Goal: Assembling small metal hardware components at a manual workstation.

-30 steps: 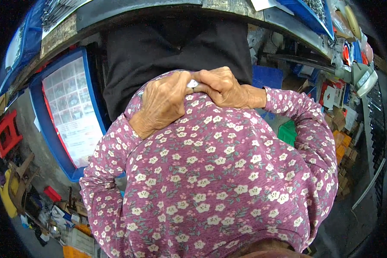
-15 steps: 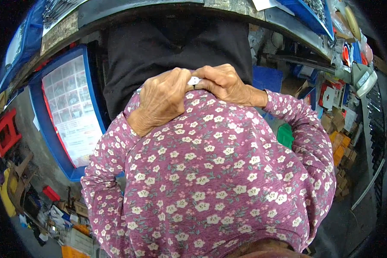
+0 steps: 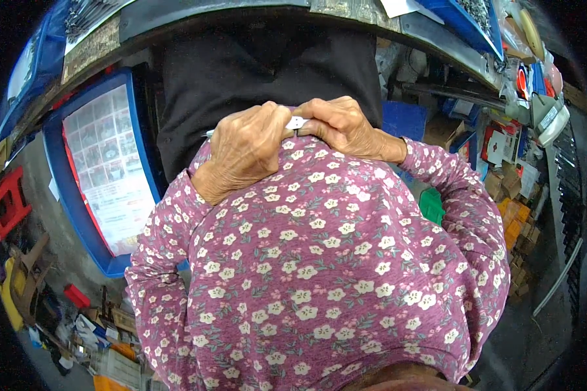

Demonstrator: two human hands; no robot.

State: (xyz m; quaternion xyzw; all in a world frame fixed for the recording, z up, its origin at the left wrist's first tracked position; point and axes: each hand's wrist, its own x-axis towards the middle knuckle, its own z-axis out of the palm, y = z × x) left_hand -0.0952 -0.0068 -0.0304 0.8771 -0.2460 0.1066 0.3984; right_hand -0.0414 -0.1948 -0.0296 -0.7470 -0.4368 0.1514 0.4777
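Note:
My left hand [image 3: 244, 144] and my right hand [image 3: 344, 130] meet in front of my waist, both with curled fingers. Between their fingertips shows a small white piece [image 3: 297, 122] with tiny dark marks, pinched from both sides. A thin pale tip [image 3: 208, 133] pokes out past the outer side of my left hand; whether it belongs to the white piece cannot be made out. My fingers cover most of what they hold. Both hands rest close against my flowered purple top [image 3: 319, 241], above dark trousers [image 3: 267, 72].
A worn workbench edge [image 3: 355, 10] curves across the top, with blue trays [image 3: 466, 23] of small metal parts. On my left stands a blue crate [image 3: 78, 208] holding a printed sheet. Boxes [image 3: 512, 179] and assorted items crowd the right; a red stool [image 3: 10, 202] is far left.
The hands stay nearly in place. More of the pale tip beside my left hand shows now, and the white piece between the fingers has shifted very slightly.

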